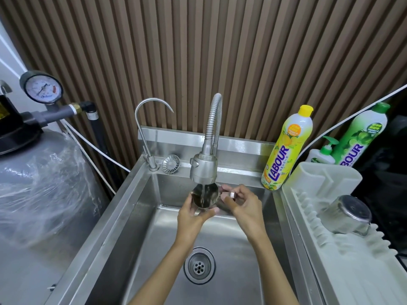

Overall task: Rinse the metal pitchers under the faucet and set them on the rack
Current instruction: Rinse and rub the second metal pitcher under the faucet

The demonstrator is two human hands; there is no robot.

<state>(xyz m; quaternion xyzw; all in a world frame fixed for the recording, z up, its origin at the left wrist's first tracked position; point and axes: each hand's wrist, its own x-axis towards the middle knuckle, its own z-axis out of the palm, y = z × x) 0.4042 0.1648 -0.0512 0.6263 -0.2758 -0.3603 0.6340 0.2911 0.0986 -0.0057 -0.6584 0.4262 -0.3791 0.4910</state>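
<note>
A small metal pitcher (206,195) is held upright under the faucet's spray head (203,167), and water runs into its open mouth. My left hand (191,213) cups the pitcher's body from the left and below. My right hand (242,204) pinches its handle on the right side. Both hands are over the back of the steel sink (141,227). A second metal pitcher (346,213) lies upside down on the white drying rack (343,267) at the right.
A thin gooseneck tap (145,128) and a loose strainer (170,163) stand at the sink's back ledge. A yellow soap bottle (286,148), a green one (363,133) and a pump bottle (323,154) sit right of it. A grey tank with gauge (41,88) stands left.
</note>
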